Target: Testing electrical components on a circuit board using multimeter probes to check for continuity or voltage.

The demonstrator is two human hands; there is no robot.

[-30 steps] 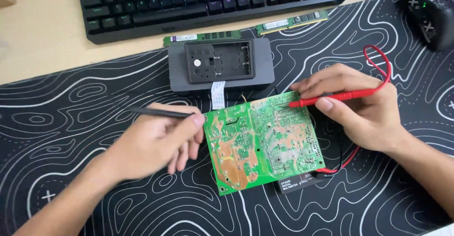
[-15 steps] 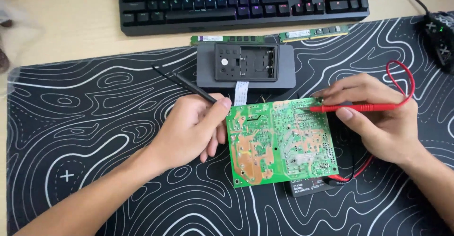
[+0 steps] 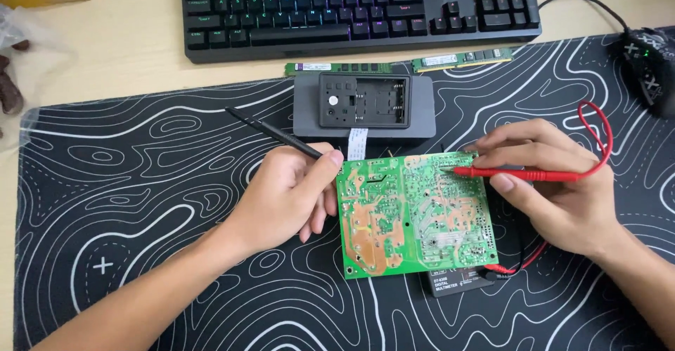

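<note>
Green circuit board (image 3: 415,214) lies between hands pinching black probe (image 3: 271,132) and red probe (image 3: 520,174), grey case (image 3: 363,105) just behind

One view only: head cam, worn above the desk (image 3: 126,49), looking steeply down and slightly fwd, close enough that forearms enter from the bottom corners. Frames the black patterned mat (image 3: 140,182) nearly edge to edge, w/ green circuit board (image 3: 415,214) just right of centre, left hand (image 3: 288,196) and right hand (image 3: 555,189) either side, keyboard (image 3: 358,7) cut off at top. No 2nd view, so no overlap to report.
</note>
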